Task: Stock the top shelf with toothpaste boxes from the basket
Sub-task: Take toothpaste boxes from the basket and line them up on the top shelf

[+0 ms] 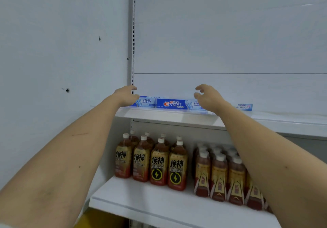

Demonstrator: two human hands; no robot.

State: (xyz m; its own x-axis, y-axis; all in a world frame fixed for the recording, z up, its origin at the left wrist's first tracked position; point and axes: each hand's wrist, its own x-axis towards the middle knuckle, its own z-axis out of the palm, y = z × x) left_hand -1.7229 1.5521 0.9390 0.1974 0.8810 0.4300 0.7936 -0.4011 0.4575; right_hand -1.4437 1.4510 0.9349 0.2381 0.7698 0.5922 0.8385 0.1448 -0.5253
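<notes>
Both your arms are up at the top shelf. Your left hand sits at the left end of the row of toothpaste boxes; whether its fingers touch or grip the end box, can't tell. Your right hand hovers in front of the row, fingers loosely curled, holding nothing. Boxes lie flat, end to end, along the shelf's front edge. A paler box lies further right. Drink bottles stand on the shelf below.

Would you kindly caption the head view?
Both hands, left and right, hover open over toothpaste boxes on the top shelf.
</notes>
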